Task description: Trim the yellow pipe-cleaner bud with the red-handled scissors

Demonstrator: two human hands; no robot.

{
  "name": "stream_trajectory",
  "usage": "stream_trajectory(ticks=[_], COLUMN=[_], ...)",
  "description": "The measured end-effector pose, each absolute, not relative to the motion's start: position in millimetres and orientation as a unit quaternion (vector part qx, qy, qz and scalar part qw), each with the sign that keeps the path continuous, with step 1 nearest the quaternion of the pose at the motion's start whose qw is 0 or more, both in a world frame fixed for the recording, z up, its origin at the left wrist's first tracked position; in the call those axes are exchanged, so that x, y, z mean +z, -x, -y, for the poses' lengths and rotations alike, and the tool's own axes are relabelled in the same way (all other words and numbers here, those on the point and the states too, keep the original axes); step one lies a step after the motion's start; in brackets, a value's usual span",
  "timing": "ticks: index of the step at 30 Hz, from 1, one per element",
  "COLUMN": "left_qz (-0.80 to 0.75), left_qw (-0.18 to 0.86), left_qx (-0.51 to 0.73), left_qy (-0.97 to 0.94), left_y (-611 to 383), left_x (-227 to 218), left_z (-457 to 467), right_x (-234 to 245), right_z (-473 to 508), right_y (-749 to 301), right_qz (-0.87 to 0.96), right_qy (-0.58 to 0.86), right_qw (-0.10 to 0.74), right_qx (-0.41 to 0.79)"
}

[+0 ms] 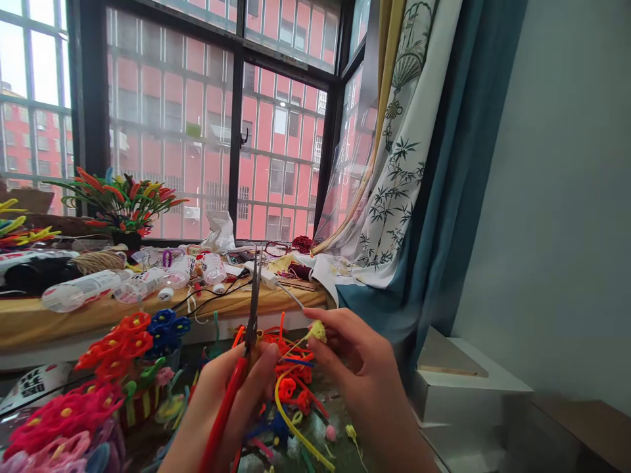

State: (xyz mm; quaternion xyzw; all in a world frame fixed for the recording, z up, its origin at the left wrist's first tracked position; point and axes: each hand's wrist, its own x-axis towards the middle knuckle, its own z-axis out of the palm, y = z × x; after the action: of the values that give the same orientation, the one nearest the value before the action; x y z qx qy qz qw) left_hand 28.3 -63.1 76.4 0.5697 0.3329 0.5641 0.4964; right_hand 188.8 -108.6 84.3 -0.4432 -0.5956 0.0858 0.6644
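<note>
My left hand (224,407) is closed round red-handled scissors (249,341), whose dark blades point up towards the window sill. My right hand (357,374) pinches a small yellow fuzzy bud (318,330) on a thin wire between thumb and fingertip, just right of the blades. A yellow pipe cleaner (296,427) curves down between the two hands. Beneath them lies a heap of loose red, orange, blue and green pipe cleaners (290,384).
Finished pipe-cleaner flowers (123,345) in red, blue and pink stand at the lower left. The wooden sill (148,309) holds plastic bottles, twine, cables and a pot of pipe-cleaner leaves (121,200). A curtain (409,164) hangs at right above white boxes (468,387).
</note>
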Motion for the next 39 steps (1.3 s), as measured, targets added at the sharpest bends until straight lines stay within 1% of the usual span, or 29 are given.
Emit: stream_trajectory(ticks=[3, 6, 10, 12, 16, 18, 25, 32, 39], left_qz=[-0.305, -0.302, -0.297, -0.297, -0.296, -0.291, -0.279, -0.296, -0.307], left_qw=[0.551, 0.569, 0.577, 0.577, 0.593, 0.607, 0.626, 0.634, 0.611], left_qx=[0.535, 0.515, 0.533, 0.549, 0.558, 0.552, 0.525, 0.527, 0.551], left_qy=[-0.563, -0.565, -0.543, -0.526, -0.499, -0.492, -0.504, -0.482, -0.478], left_y=[-33, -36, -40, -40, -42, -42, -41, -41, -40], left_x=[68, 66, 65, 63, 59, 58, 61, 63, 62], left_z=[60, 54, 52, 53, 52, 49, 42, 47, 49], right_x=[81, 80, 81, 79, 73, 72, 76, 75, 76], right_z=[104, 101, 95, 90, 83, 82, 83, 83, 85], right_y=[-187, -185, -177, -172, -165, -163, -162, -162, -167], right_qz=[0.601, 0.600, 0.513, 0.473, 0.494, 0.494, 0.466, 0.478, 0.480], right_qy=[0.434, 0.430, 0.417, 0.418, 0.403, 0.380, 0.362, 0.386, 0.401], right_qw=[0.664, 0.663, 0.725, 0.740, 0.699, 0.701, 0.736, 0.722, 0.721], right_qx=[0.098, 0.122, 0.193, 0.232, 0.323, 0.346, 0.333, 0.317, 0.296])
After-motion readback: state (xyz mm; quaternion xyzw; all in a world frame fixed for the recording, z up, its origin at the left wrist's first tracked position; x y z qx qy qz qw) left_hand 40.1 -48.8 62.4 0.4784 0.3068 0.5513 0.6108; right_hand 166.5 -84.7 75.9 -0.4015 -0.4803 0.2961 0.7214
